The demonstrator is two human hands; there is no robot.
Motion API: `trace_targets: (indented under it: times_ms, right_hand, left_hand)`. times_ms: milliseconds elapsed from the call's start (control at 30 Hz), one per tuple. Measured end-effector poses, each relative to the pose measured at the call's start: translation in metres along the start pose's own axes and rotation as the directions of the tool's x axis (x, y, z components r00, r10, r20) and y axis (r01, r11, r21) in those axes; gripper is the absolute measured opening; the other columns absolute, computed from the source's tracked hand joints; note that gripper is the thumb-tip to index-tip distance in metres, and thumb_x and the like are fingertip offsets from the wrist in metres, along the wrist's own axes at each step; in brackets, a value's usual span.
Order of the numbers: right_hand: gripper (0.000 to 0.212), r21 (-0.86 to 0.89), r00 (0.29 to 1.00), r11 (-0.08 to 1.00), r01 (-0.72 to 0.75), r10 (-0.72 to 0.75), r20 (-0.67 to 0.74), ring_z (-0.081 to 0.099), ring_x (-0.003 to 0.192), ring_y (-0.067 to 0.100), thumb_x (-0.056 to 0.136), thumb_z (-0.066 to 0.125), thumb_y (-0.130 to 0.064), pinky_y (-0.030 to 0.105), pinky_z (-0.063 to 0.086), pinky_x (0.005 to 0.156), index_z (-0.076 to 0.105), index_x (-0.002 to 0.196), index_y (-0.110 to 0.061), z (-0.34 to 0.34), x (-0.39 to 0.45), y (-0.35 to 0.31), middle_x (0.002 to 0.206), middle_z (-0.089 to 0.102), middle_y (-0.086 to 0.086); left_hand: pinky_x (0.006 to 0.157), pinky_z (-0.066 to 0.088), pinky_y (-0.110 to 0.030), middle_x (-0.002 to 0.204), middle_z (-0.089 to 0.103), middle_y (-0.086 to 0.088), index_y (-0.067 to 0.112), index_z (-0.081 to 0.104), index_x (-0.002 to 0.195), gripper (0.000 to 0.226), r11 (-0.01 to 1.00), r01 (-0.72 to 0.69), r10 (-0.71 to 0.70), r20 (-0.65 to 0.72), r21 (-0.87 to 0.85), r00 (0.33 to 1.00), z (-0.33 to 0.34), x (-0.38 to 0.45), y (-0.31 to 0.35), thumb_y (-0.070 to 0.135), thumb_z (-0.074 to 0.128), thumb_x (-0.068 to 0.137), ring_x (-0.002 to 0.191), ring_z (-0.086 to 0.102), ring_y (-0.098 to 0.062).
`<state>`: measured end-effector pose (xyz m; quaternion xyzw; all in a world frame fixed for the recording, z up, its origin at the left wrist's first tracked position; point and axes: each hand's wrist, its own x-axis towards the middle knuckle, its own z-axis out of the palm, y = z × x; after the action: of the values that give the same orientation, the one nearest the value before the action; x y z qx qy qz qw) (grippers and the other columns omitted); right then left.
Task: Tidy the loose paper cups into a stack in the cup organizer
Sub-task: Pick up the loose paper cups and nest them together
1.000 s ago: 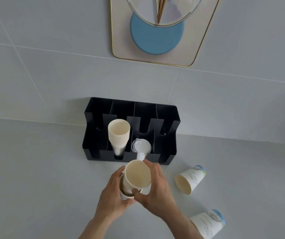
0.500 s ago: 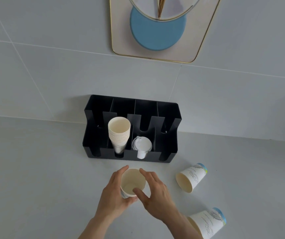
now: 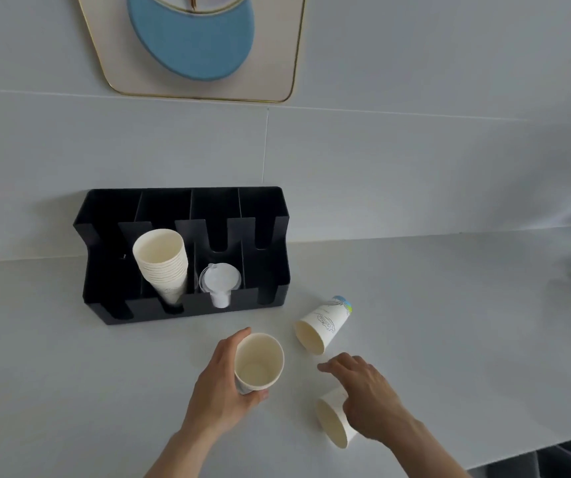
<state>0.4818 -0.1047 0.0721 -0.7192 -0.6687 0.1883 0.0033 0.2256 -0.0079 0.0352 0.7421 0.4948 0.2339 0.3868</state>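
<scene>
head view: pale counter [image 3: 70, 391], tiled wall [image 3: 415, 167]; hands, left [image 3: 220, 391] gripping cup [image 3: 258, 362], right [image 3: 367, 391] spread

Left hand [image 3: 223, 384] curled around upright cup [image 3: 258, 361], thumb low at front, fingers wrapping far side. Right hand [image 3: 368, 391] palm down, fingers loosely spread, extended forward, hovering empty. Both forearms bare, angling in from bottom edge.

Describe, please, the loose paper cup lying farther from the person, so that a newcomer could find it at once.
Start at the black cup organizer against the wall and move to the counter off its right front corner. There a paper cup lies on its side, mouth toward the camera. Unlike the cup under the right hand or the upright one in the left hand, nothing touches it, and its blue-green base shows.
</scene>
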Motion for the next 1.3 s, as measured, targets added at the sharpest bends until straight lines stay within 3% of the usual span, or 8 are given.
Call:
trace_targets:
  times_ms: [167, 333, 467, 733, 867, 1067, 1167, 1300]
  right_hand:
    - [0.103, -0.172, 0.981, 0.984, 0.053, -0.019, 0.192, 0.015, 0.15, 0.024, 0.072, 0.065, 0.004, 0.029, 0.009, 0.12, 0.018, 0.155, -0.034, 0.014, -0.021, 0.028, 0.159, 0.025, -0.003]
    - [0.079, -0.078, 0.995, 0.994, 0.082, -0.076, 0.071, 0.061, 0.113, 0.021, 0.059, 0.086, -0.028, 0.03, 0.044, 0.099, 0.052, 0.131, -0.034, 0.04, -0.026, 0.037, 0.12, 0.061, -0.007]
    - [0.056, -0.053, 0.997, 0.995, 0.082, -0.081, 0.015, 0.053, 0.111, 0.02, 0.082, 0.072, -0.037, 0.03, 0.04, 0.093, 0.047, 0.132, -0.032, 0.033, -0.022, 0.032, 0.123, 0.052, -0.006]
    - [0.069, -0.073, 0.998, 0.995, 0.065, -0.064, 0.016, 0.053, 0.112, 0.021, 0.075, 0.074, -0.037, 0.032, 0.041, 0.091, 0.037, 0.132, -0.028, 0.043, -0.011, 0.021, 0.124, 0.054, -0.007]
    - [0.088, 0.176, 0.993, 0.984, 0.006, 0.015, -0.116, 0.054, 0.107, 0.015, 0.068, 0.07, -0.047, 0.03, 0.049, 0.081, 0.027, 0.145, -0.034, 0.024, -0.008, 0.015, 0.12, 0.047, -0.012]
    - [0.079, 0.588, 0.877, 0.774, 0.235, 0.092, -0.472, 0.059, 0.105, 0.006, 0.066, 0.088, -0.033, 0.018, 0.051, 0.077, 0.044, 0.132, -0.033, -0.049, 0.007, -0.024, 0.121, 0.055, -0.025]
    - [0.077, 0.714, 0.887, 0.617, 0.332, 0.053, -0.458, 0.062, 0.11, 0.014, 0.067, 0.09, -0.025, 0.023, 0.054, 0.084, 0.047, 0.13, -0.031, -0.067, 0.012, -0.05, 0.12, 0.06, -0.017]
    - [0.077, 0.702, 0.932, 0.649, 0.292, -0.029, -0.361, 0.06, 0.111, 0.013, 0.066, 0.089, -0.025, 0.03, 0.054, 0.089, 0.045, 0.128, -0.037, -0.045, 0.02, -0.066, 0.117, 0.061, -0.017]
  left_hand:
    - [0.094, 0.051, -0.032, 0.136, 0.042, 0.031, 0.052, 0.029, 0.14, 0.103, 1.0, -0.017, 0.017, 0.015, 0.009, 1.0, 0.016, -0.001, 0.014, 0.044, 0.089, 0.058, 0.119, 0.051, 0.0]
    - [0.095, 0.051, -0.031, 0.136, 0.042, 0.031, 0.051, 0.029, 0.141, 0.103, 1.0, -0.006, 0.005, 0.011, 0.02, 1.0, 0.024, -0.007, 0.02, 0.043, 0.089, 0.058, 0.119, 0.052, -0.001]
    - [0.094, 0.05, -0.029, 0.136, 0.041, 0.033, 0.052, 0.029, 0.141, 0.102, 0.999, 0.008, -0.008, 0.005, 0.034, 1.0, 0.025, -0.01, 0.021, 0.045, 0.088, 0.058, 0.119, 0.051, 0.0]
    - [0.092, 0.049, -0.028, 0.137, 0.039, 0.034, 0.052, 0.027, 0.142, 0.104, 0.999, 0.033, -0.033, -0.01, 0.043, 0.999, 0.027, -0.016, 0.021, 0.046, 0.089, 0.058, 0.118, 0.051, 0.001]
    - [0.091, 0.049, -0.027, 0.136, 0.038, 0.034, 0.052, 0.025, 0.142, 0.105, 0.998, 0.045, -0.044, -0.022, 0.052, 0.999, 0.024, -0.017, 0.019, 0.047, 0.088, 0.058, 0.117, 0.051, 0.0]
    - [0.092, 0.05, -0.029, 0.136, 0.038, 0.03, 0.052, 0.021, 0.144, 0.107, 0.997, 0.051, -0.048, -0.048, 0.064, 0.998, 0.021, -0.018, 0.019, 0.048, 0.088, 0.06, 0.117, 0.052, -0.003]
    - [0.093, 0.051, -0.029, 0.139, 0.039, 0.03, 0.051, 0.02, 0.146, 0.111, 0.998, 0.055, -0.052, -0.052, 0.045, 0.997, 0.021, -0.018, 0.02, 0.049, 0.088, 0.059, 0.118, 0.052, -0.002]
    - [0.093, 0.052, -0.03, 0.138, 0.046, 0.029, 0.052, 0.02, 0.144, 0.111, 0.998, 0.057, -0.056, -0.054, 0.002, 0.997, 0.016, -0.018, 0.022, 0.046, 0.089, 0.057, 0.119, 0.055, -0.004]
